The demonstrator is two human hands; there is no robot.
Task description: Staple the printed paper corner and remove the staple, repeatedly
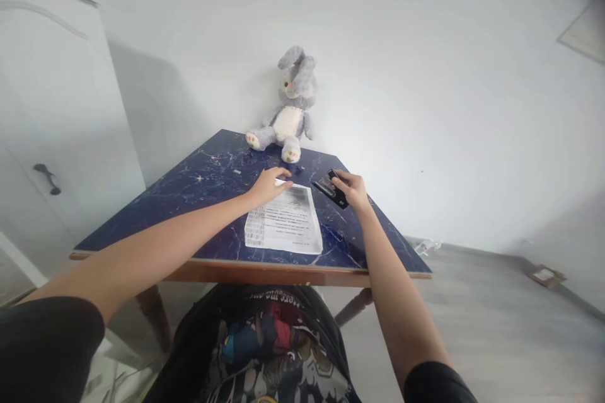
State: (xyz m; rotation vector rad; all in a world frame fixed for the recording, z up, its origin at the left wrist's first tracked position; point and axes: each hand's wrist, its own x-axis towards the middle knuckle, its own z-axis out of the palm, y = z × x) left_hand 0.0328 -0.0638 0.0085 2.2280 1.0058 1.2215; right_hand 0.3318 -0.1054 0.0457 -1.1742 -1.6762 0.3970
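Several printed paper sheets, or a single one (288, 227), lie on the blue marbled table (198, 201) before me; how many I cannot tell. My left hand (270, 187) rests at the paper's top left corner, its thumb and fingers apart. To the right of the paper, my right hand (350, 189) grips a black desk tool with grey metal parts (331, 192), shaped like a stapler or hole punch. The tool is held close to the tabletop, its narrow end pointing left.
A grey plush rabbit (289, 119) sits at the table's far edge against the white wall. A white cabinet (61, 107) stands on the left. On the floor to the right lie a small cardboard box (546, 276) and a pale cable-like bundle (426, 246).
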